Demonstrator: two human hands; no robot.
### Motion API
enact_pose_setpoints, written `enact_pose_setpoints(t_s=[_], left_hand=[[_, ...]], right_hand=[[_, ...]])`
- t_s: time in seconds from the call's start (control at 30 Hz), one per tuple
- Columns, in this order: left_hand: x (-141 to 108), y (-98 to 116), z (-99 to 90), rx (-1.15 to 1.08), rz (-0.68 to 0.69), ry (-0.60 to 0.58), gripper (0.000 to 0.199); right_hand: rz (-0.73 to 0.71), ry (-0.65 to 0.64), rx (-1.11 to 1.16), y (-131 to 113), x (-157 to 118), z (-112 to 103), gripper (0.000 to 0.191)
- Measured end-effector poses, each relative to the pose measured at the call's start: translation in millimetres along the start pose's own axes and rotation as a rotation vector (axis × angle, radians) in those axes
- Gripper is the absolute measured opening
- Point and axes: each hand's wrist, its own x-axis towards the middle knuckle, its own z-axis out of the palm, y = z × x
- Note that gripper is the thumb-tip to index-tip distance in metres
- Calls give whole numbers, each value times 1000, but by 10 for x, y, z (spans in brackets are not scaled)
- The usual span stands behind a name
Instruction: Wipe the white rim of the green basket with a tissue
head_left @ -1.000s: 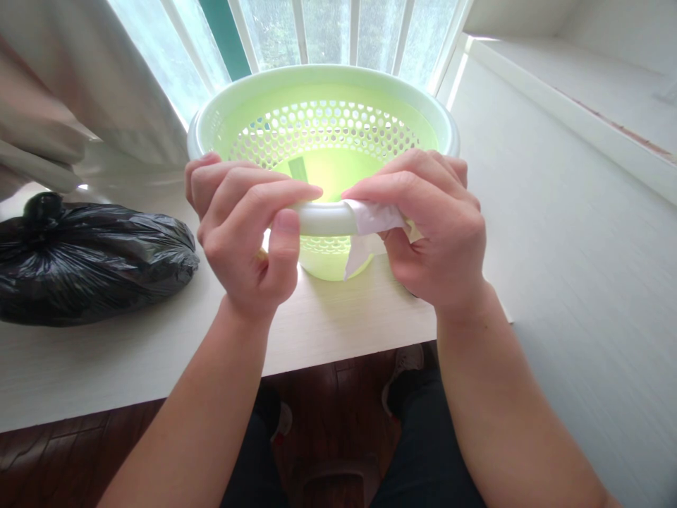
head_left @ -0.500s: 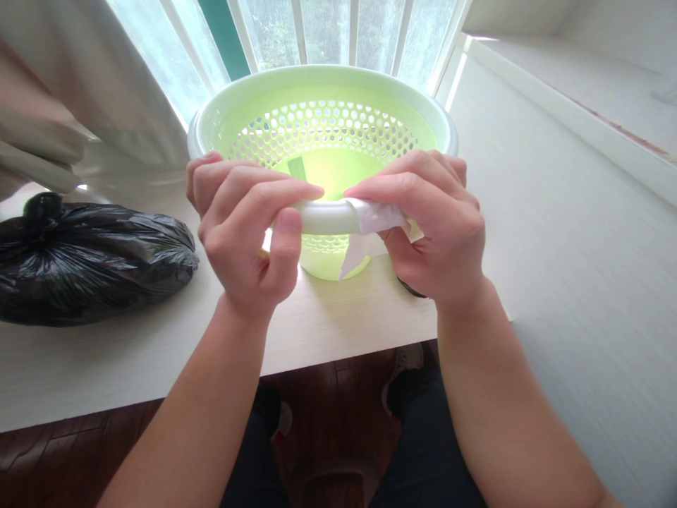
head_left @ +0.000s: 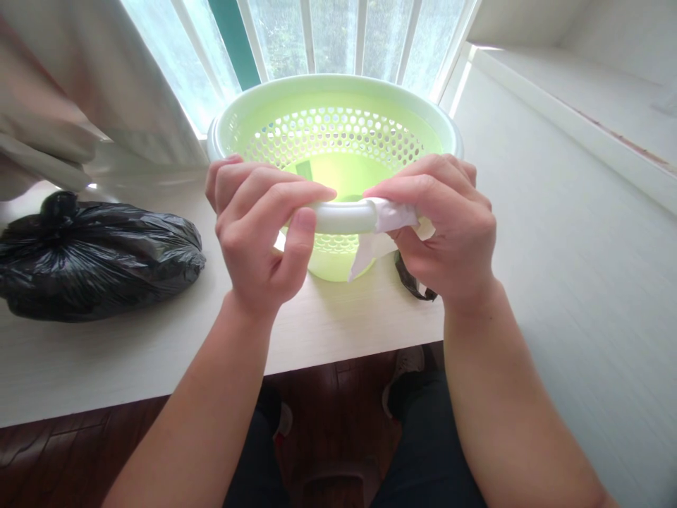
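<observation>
A light green plastic laundry basket with a pale rim and rows of round holes stands upright on the white surface. My left hand is closed around its near rim, fingers on top and thumb below. Farther right along the same rim, my right hand presses a white tissue against it. One corner of the tissue hangs down in front of the basket wall. A bare stretch of rim shows between the two hands. Inside the basket lies a small green patch that I cannot make out.
A knotted black plastic bag lies left on the white ledge. Another black item, partly hidden, sits below my right hand. Behind are a barred window and a curtain; a white panel rises on the right.
The basket and both hands appear slightly farther right in view, and more of the black item under my right hand shows. Both hands keep their hold on the rim and the tissue.
</observation>
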Motion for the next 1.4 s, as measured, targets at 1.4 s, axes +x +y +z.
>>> enact_pose_setpoints(t_s=[1.4], left_hand=[[32,-96,-39,9,49,-19,34]], right_hand=[[21,-123,84,80,23,-157,30]])
